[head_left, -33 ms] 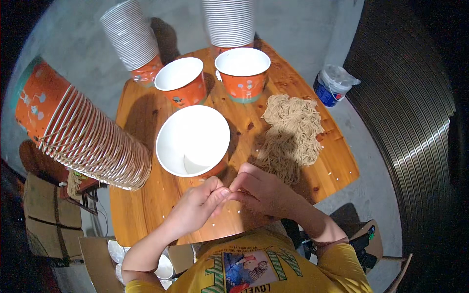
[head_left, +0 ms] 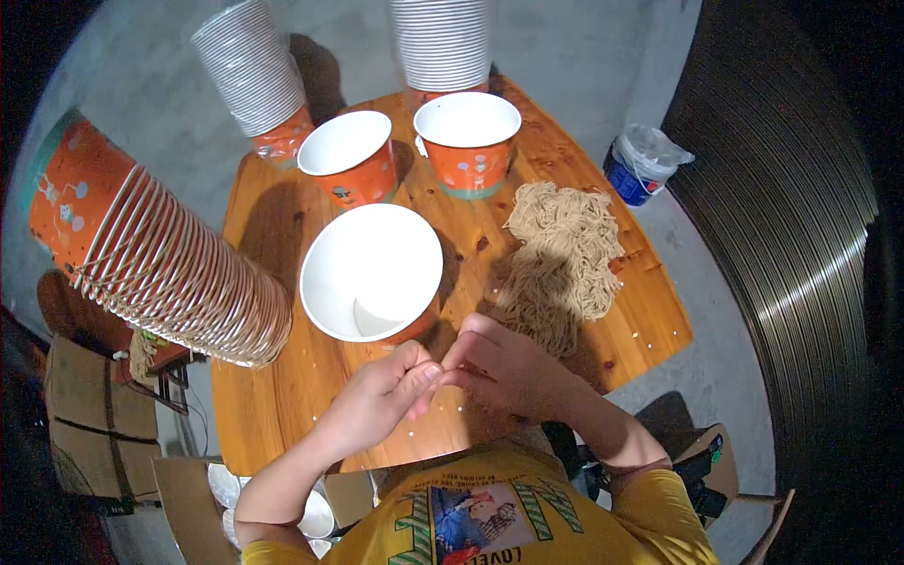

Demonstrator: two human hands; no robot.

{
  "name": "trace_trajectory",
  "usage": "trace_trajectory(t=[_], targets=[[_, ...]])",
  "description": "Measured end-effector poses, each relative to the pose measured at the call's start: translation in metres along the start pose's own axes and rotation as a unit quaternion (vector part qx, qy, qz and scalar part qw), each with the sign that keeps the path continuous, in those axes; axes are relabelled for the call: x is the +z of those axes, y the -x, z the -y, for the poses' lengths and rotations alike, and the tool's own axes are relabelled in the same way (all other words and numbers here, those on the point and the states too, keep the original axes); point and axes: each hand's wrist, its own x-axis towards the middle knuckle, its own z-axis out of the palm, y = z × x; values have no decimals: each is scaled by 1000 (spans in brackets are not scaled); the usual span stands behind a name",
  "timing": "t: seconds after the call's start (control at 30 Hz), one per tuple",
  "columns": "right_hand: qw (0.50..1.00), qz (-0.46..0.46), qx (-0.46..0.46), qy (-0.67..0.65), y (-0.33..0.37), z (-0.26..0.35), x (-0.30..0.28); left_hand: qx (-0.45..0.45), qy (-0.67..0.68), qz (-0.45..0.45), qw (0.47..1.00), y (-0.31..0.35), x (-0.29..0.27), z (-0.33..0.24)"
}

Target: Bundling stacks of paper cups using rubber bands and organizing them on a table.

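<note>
Near the table's front edge, my left hand (head_left: 388, 391) and my right hand (head_left: 508, 369) meet with pinched fingertips. Whatever they grip between them, if anything, is too small to make out. Just beyond my fingers stands a large paper bucket (head_left: 348, 259), white inside and orange outside, its mouth turned up. To the right of it lies a loose heap of tan cords (head_left: 565, 250), its near end close to my right hand. At the left leans a tall nested stack of orange paper buckets (head_left: 179, 259), with tan cords hanging along its rims.
Two orange buckets, one (head_left: 350, 169) left and one (head_left: 468, 155) right, stand farther back on the wooden table (head_left: 273, 405). Behind them rise two nested stacks, a tilted one (head_left: 250, 71) and an upright one (head_left: 441, 42). A blue pail (head_left: 636, 174) sits on the floor beyond the right edge.
</note>
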Motion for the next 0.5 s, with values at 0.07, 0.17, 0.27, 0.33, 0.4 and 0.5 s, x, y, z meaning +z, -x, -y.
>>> trace_trajectory(t=[0.07,0.17,0.27,0.33,0.4,0.5], targets=[[999,24,16,-27,-2,-3,-7,-35,147,43,988,-1,-2,-1],[995,43,33,-79,-5,-5,-13,-26,224,93,970,-3,-6,1],[989,70,66,-115,-10,1,-23,-26,241,104,965,-4,-9,-2],[982,102,95,-130,-12,3,-27,-19,210,73,975,-1,-6,-6],[972,107,132,-164,-12,3,-27,-12,179,44,983,3,-2,-13],[936,115,223,-247,-12,6,-26,43,-3,-22,999,6,3,-17]])
